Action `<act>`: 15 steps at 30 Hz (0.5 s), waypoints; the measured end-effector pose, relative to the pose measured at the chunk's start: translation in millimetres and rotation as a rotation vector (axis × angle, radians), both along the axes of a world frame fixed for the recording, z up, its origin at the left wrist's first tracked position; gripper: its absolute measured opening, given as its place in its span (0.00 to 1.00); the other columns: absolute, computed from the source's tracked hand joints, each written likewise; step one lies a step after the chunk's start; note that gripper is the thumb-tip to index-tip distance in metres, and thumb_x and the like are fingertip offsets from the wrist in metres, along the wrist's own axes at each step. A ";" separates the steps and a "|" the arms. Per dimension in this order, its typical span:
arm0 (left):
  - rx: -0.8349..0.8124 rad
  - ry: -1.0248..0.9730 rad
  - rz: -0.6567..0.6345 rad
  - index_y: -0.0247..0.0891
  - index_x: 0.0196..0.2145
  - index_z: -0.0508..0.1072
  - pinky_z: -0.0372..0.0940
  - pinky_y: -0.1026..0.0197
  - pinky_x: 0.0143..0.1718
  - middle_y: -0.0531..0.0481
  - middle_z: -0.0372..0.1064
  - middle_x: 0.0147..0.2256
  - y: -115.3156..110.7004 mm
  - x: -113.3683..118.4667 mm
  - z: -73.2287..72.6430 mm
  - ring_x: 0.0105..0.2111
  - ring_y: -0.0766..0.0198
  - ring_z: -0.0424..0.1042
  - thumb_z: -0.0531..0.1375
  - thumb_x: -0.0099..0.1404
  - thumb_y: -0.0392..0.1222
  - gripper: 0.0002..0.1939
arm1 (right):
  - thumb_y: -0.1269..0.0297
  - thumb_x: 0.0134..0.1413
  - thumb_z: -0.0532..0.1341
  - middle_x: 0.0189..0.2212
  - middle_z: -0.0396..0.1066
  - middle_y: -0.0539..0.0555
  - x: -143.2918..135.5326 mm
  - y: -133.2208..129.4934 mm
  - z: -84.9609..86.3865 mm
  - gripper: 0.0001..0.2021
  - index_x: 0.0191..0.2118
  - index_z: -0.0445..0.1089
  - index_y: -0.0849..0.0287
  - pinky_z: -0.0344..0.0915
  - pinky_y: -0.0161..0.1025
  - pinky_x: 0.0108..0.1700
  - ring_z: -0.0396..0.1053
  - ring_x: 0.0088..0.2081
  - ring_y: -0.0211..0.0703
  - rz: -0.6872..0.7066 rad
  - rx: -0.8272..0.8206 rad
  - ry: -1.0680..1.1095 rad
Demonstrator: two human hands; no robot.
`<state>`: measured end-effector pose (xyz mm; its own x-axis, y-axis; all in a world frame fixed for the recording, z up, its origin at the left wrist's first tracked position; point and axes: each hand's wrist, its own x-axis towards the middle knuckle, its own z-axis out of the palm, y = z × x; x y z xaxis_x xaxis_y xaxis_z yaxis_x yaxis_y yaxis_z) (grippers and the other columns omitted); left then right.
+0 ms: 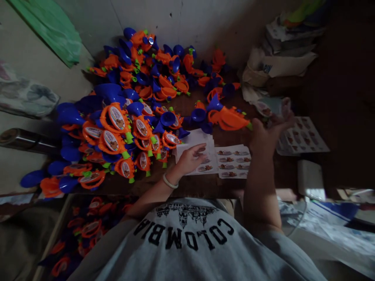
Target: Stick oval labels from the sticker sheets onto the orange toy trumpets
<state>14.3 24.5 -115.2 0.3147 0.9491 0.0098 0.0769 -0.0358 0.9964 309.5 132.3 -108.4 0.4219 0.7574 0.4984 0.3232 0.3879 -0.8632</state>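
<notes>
My left hand (190, 159) rests over white sticker sheets (199, 138), its fingers loosely stretched and apart, holding nothing that I can see. My right hand (271, 127) is raised farther right, fingers spread and slightly blurred. Close to its thumb is the green mouthpiece of an orange and blue toy trumpet (230, 118); whether they touch is unclear. Beside the left hand lies another sheet of oval stickers (233, 162). Left of it, toy trumpets with oval labels (117, 119) are piled up, blue bells mostly toward the left and back.
More toy trumpets (166, 82) are heaped against the wall. Others fill a box (66, 218) below the table at left. A dark flask (27, 140) lies at the left edge. On the right are sticker sheets (306, 134), a white device (311, 179) and stacked papers (290, 64).
</notes>
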 end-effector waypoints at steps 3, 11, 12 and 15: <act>-0.041 -0.301 -0.001 0.42 0.64 0.70 0.75 0.45 0.58 0.38 0.70 0.65 -2.5 1.2 11.4 0.61 0.46 0.76 0.72 0.59 0.64 0.42 | 0.66 0.50 0.71 0.61 0.66 0.63 -46.0 -35.0 0.5 0.46 0.67 0.43 0.42 0.77 0.38 0.30 0.78 0.42 0.44 0.173 -0.076 0.140; -0.033 -0.526 0.201 0.46 0.61 0.71 0.69 0.42 0.66 0.45 0.77 0.58 -24.6 -4.8 36.3 0.62 0.49 0.75 0.68 0.65 0.62 0.32 | 0.62 0.51 0.74 0.53 0.72 0.55 -108.1 -105.3 51.2 0.48 0.71 0.47 0.39 0.80 0.49 0.44 0.78 0.45 0.47 0.061 0.149 -0.043; -0.026 -0.538 0.198 0.46 0.61 0.71 0.68 0.42 0.67 0.45 0.78 0.58 -26.2 -4.6 38.8 0.63 0.49 0.73 0.69 0.64 0.63 0.33 | 0.62 0.53 0.74 0.48 0.74 0.52 -109.2 -109.4 58.9 0.46 0.71 0.49 0.38 0.80 0.50 0.47 0.77 0.44 0.46 0.021 0.191 -0.017; -0.001 -0.563 0.158 0.46 0.62 0.70 0.65 0.41 0.69 0.44 0.76 0.59 -31.3 -3.2 47.3 0.66 0.48 0.71 0.71 0.62 0.62 0.36 | 0.63 0.56 0.72 0.37 0.72 0.46 -119.5 -122.7 75.0 0.41 0.70 0.54 0.36 0.80 0.43 0.43 0.74 0.36 0.40 0.119 0.211 0.118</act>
